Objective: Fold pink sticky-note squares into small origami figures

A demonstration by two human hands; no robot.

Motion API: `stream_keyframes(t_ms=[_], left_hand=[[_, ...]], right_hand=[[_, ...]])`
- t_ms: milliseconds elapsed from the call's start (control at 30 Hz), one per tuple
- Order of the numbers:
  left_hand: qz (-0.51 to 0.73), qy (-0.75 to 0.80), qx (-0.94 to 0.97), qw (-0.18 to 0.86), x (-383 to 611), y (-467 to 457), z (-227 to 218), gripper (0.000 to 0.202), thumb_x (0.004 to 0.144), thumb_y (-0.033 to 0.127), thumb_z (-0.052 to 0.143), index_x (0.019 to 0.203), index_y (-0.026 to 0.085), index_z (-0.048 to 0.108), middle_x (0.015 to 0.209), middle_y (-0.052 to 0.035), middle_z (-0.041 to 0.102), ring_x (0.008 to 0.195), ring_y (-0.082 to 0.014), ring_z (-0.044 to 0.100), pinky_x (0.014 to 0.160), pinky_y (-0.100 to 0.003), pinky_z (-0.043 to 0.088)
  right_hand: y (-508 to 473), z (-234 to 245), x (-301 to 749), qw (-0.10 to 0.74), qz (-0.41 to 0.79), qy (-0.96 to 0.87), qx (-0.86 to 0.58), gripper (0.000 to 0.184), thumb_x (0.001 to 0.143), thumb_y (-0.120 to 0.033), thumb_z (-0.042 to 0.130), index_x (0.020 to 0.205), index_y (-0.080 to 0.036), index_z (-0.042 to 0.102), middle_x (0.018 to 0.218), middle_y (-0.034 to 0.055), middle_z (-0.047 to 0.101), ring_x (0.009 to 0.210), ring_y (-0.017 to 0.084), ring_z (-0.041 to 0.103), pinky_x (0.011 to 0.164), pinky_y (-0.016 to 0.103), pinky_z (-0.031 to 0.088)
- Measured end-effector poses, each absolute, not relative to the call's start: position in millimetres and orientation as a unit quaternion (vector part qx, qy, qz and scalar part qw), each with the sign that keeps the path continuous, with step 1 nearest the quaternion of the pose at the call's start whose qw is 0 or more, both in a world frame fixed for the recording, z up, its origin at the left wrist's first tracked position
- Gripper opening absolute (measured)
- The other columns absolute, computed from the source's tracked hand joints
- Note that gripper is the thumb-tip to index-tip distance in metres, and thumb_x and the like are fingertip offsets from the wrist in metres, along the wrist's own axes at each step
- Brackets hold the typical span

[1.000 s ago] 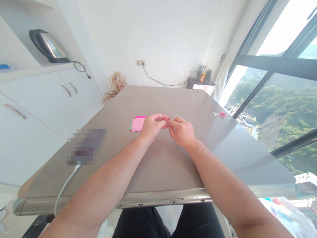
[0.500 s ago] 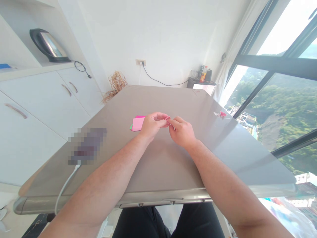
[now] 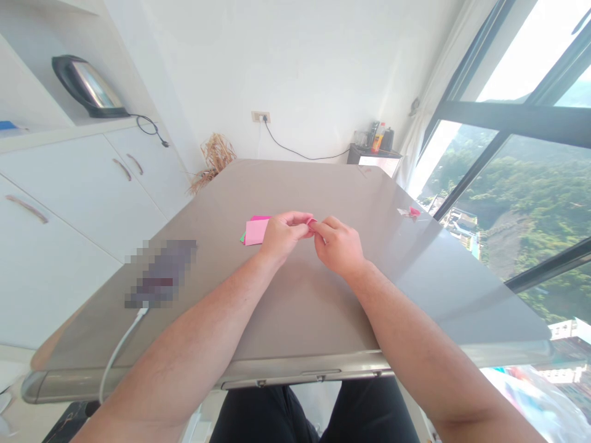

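Note:
Between my fingertips is a small piece of pink paper (image 3: 311, 222), mostly covered by the fingers, so its folds cannot be made out. My left hand (image 3: 285, 234) pinches it from the left, thumb below and fingers above. From the right, my right hand (image 3: 338, 245) grips the same piece with thumb and forefinger. Both hands are just above the grey-brown table (image 3: 314, 307). Partly behind my left hand lies a stack of coloured paper (image 3: 256, 232), light pink on top with magenta and green edges showing.
A pixelated flat device (image 3: 164, 274) with a white cable (image 3: 115, 351) lies on the left. Small pink and white paper scraps (image 3: 410, 212) rest near the right edge by the window. A kettle (image 3: 90, 86) stands on the left shelf; a small cabinet (image 3: 373, 159) holds bottles behind the table.
Both hands keep their pinch on the pink paper, with only a slight shift of the fingertips. The whole view has moved a little.

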State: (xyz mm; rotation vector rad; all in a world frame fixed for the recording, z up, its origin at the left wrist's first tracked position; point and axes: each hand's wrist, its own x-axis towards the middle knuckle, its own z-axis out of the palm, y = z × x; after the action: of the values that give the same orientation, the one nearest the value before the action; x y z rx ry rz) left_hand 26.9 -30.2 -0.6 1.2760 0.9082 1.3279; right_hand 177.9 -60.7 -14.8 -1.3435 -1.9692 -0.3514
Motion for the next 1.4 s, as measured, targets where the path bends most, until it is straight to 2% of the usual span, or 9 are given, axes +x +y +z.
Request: stream_keyframes(t_ms=[333,500,600,700,867,967,1133,1400], left_hand=[[0.553,0.383,0.535,0.511,27,-33,4,0.027,0.064,0.020,0.080,0.090,0.016,0.078,0.090,-0.0067,0.076,0.085,-0.0207,0.071,0.087,-0.041,0.059],[0.549,0.354,0.523,0.548,24,-30,3,0.026,0.066,0.025,0.083,0.090,0.015,0.078,0.094,-0.0079,0.076,0.090,-0.0211,0.071,0.090,-0.041,0.058],[0.529,0.316,0.520,0.592,19,-29,3,0.024,0.073,0.032,0.081,0.089,0.014,0.077,0.092,-0.0090,0.076,0.087,-0.0206,0.072,0.090,-0.041,0.057],[0.506,0.307,0.521,0.615,17,-29,4,0.023,0.072,0.031,0.082,0.088,0.015,0.076,0.091,-0.0085,0.076,0.085,-0.0200,0.072,0.087,-0.040,0.057],[0.487,0.333,0.486,0.645,19,-29,2,0.026,0.073,0.038,0.081,0.083,0.015,0.071,0.082,-0.0077,0.074,0.075,-0.0181,0.070,0.081,-0.038,0.055],[0.477,0.336,0.464,0.667,20,-28,0,0.028,0.074,0.042,0.079,0.078,0.016,0.069,0.080,-0.0067,0.072,0.074,-0.0175,0.069,0.080,-0.036,0.054],[0.448,0.357,0.445,0.689,21,-31,2,0.023,0.077,0.038,0.076,0.075,0.017,0.067,0.077,-0.0071,0.071,0.078,-0.0196,0.069,0.085,-0.039,0.053],[0.469,0.334,0.464,0.673,27,-35,3,0.024,0.074,0.036,0.079,0.080,0.016,0.069,0.086,-0.0096,0.073,0.083,-0.0205,0.069,0.088,-0.042,0.054]], right_hand=[[-64,-12,175,0.346,-0.138,-0.768,-0.521,0.035,0.092,-0.017,0.043,0.110,-0.025,0.073,0.087,0.0046,0.066,0.067,0.014,0.051,0.057,0.028,0.030],[-63,-13,175,0.366,-0.135,-0.761,-0.519,0.034,0.091,-0.017,0.044,0.106,-0.025,0.074,0.084,0.0038,0.065,0.067,0.014,0.052,0.058,0.028,0.031],[-64,-14,175,0.411,-0.107,-0.748,-0.511,0.032,0.091,-0.019,0.046,0.105,-0.024,0.075,0.080,0.0023,0.064,0.062,0.012,0.052,0.059,0.027,0.035],[-64,-14,175,0.452,-0.095,-0.741,-0.487,0.025,0.090,-0.025,0.052,0.096,-0.023,0.076,0.078,0.0017,0.064,0.059,0.011,0.052,0.060,0.026,0.039],[-62,-16,177,0.455,-0.110,-0.745,-0.476,0.020,0.090,-0.029,0.058,0.093,-0.023,0.077,0.077,0.0018,0.066,0.058,0.011,0.052,0.058,0.026,0.039],[-62,-18,178,0.445,-0.127,-0.757,-0.461,0.022,0.093,-0.028,0.056,0.092,-0.023,0.077,0.076,0.0023,0.067,0.059,0.011,0.052,0.057,0.025,0.037],[-62,-21,178,0.442,-0.168,-0.764,-0.440,0.027,0.096,-0.027,0.051,0.089,-0.023,0.077,0.074,0.0031,0.068,0.062,0.011,0.055,0.056,0.025,0.036],[-61,-20,177,0.450,-0.167,-0.732,-0.483,0.017,0.090,-0.028,0.058,0.079,-0.021,0.069,0.074,0.0015,0.065,0.056,0.010,0.050,0.053,0.025,0.034]])
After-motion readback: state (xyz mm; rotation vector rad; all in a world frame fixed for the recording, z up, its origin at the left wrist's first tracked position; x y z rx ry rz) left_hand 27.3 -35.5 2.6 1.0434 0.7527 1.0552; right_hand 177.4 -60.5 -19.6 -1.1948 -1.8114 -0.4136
